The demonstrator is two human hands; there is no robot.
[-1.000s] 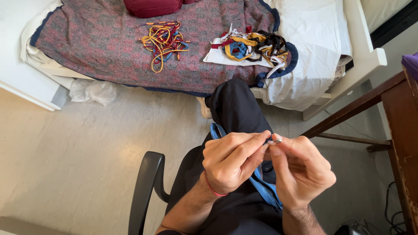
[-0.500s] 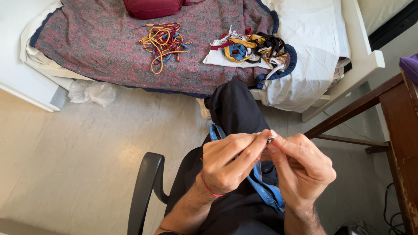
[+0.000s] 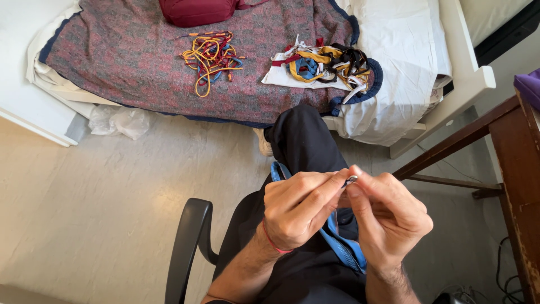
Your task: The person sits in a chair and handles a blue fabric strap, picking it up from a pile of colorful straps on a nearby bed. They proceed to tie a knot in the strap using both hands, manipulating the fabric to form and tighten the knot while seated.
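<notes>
Both hands are working together above the lap. The left hand [image 3: 301,211] and right hand [image 3: 388,217] are pinching a small metal clip [image 3: 350,180] between fingertips, evidently steadying it on the blue strap [image 3: 343,250], which is lying across the lap. Tangled cords [image 3: 211,56] are resting near the blanket's [image 3: 135,73] front edge.

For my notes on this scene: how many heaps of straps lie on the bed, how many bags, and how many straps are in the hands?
Heaps of coloured straps on the bed: 2, a yellow-and-red heap and a mixed heap
Dark red bags: 1
Blue straps held between left hand and right hand: 1
Total: 4
</notes>
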